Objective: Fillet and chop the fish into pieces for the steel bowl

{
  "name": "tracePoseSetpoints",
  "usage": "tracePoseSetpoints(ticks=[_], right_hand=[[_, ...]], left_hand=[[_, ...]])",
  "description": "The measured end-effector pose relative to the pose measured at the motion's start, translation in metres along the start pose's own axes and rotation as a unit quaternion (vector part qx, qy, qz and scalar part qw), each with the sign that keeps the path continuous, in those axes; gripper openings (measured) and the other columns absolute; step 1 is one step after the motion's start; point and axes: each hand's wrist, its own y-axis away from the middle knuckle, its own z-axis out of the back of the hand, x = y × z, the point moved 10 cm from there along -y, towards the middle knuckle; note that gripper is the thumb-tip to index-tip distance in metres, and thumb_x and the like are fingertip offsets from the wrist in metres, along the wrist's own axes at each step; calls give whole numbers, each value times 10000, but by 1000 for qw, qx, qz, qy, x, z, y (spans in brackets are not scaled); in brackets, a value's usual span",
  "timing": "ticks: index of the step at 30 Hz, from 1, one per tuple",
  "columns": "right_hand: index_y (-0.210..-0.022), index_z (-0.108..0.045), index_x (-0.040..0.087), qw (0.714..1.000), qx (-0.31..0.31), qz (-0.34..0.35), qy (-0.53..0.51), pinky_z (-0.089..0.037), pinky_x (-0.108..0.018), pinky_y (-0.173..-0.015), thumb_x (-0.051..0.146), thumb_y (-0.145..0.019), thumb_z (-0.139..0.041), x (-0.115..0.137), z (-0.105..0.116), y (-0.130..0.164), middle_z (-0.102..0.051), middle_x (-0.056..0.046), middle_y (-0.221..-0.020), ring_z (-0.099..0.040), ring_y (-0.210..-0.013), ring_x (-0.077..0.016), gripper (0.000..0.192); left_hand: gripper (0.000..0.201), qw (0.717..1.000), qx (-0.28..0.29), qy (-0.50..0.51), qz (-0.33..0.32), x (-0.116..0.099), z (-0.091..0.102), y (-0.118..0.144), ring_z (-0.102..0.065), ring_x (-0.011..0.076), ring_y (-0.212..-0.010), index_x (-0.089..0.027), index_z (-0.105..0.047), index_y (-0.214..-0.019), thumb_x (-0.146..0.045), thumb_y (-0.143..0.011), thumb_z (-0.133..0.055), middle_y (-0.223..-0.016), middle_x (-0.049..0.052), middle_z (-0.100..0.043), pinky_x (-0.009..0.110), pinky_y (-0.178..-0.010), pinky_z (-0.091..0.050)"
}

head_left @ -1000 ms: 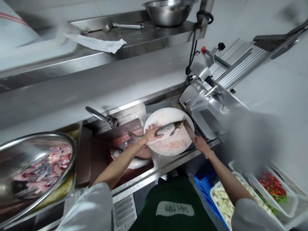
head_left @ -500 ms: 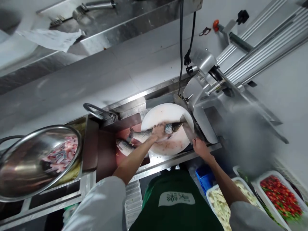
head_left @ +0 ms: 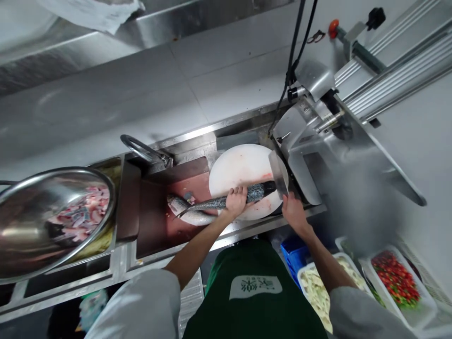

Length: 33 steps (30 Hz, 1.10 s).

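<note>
A whole grey fish lies across the near side of a round white cutting board, its tail hanging left over the sink. My left hand presses down on the fish's middle. My right hand grips the handle of a broad cleaver, whose blade stands at the fish's head end on the board's right edge. A second fish lies in the reddish sink just left of the board.
A metal meat slicer stands right of the board. A large steel bowl of cut fish pieces sits at the left. White trays of pale vegetables and red chillies sit low right. A faucet arches behind the sink.
My left hand has dragged the fish toward the board's near edge and laid it flat. The cleaver has been lifted up to the fish's head end. The view has tilted downward.
</note>
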Motion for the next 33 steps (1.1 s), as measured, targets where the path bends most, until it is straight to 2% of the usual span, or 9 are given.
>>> tracePoseSetpoints(ticks=[5,9,13,18,21,24,29,31,33], right_hand=[[-1206,-593,63,1000,-11,25,-16,-486,-316,-752,231,-1109,-291,51,7,13,-743,-199,-962,-749,-925,-287,358],[-1187,-588,73,999,2,35,-6,-471,-306,-726,213,-1106,-298,72,-2,10,-750,-186,-959,-748,-921,-279,331],[-1144,-590,66,999,19,37,24,-462,-312,-696,207,-1101,-312,66,-9,21,-742,-205,-957,-743,-898,-279,315],[-1094,-614,89,989,108,32,98,-466,-311,-690,182,-1080,-352,51,-20,39,-724,-190,-915,-739,-851,-269,278],[-1131,-614,81,988,106,33,106,-492,-330,-748,173,-1078,-320,69,-17,20,-726,-210,-957,-735,-906,-280,312],[-1191,-597,51,990,92,36,96,-506,-340,-811,185,-1085,-308,86,-17,-1,-726,-251,-1041,-732,-994,-294,335],[-1166,-604,63,985,132,8,114,-509,-341,-815,209,-1089,-322,74,-31,-5,-727,-233,-1025,-736,-987,-290,327],[-1171,-612,68,984,132,4,117,-510,-335,-827,198,-1089,-313,78,-36,-14,-720,-234,-1056,-731,-1009,-286,337],[-1204,-607,57,985,121,31,119,-507,-320,-845,151,-1084,-285,93,-40,-28,-708,-241,-1117,-721,-1057,-279,356]], left_hand=[[596,999,-17,13,-33,-7,5,-1,-622,345,-1204,-76,-563,-1391,-520,-994,-579,-1272,229,-674,428,-1039,-435],[613,997,-21,30,-65,-9,4,1,-615,344,-1221,-61,-567,-1380,-537,-994,-570,-1298,241,-659,424,-1043,-431],[626,996,-30,40,-69,-7,4,-2,-607,349,-1240,-60,-570,-1371,-551,-984,-591,-1304,244,-657,429,-1049,-424],[638,995,-20,61,-78,-7,1,-9,-621,337,-1205,-36,-571,-1365,-544,-982,-611,-1250,236,-676,414,-1024,-432],[613,993,-22,71,-90,-8,1,-12,-614,346,-1205,-32,-572,-1360,-512,-982,-619,-1257,242,-672,430,-1018,-427],[571,994,-27,77,-72,-4,2,-14,-609,350,-1216,-57,-572,-1367,-487,-993,-602,-1276,240,-665,441,-1015,-425],[523,991,-22,96,-87,-8,1,-14,-604,343,-1216,-55,-568,-1371,-434,-1011,-568,-1294,238,-659,444,-1018,-425],[465,990,-24,109,-86,-7,1,-14,-602,341,-1215,-47,-573,-1360,-364,-1021,-542,-1289,241,-658,440,-1017,-422],[384,990,-30,115,-71,-3,2,-14,-604,325,-1213,-56,-582,-1349,-249,-1040,-460,-1285,231,-660,435,-1024,-415]])
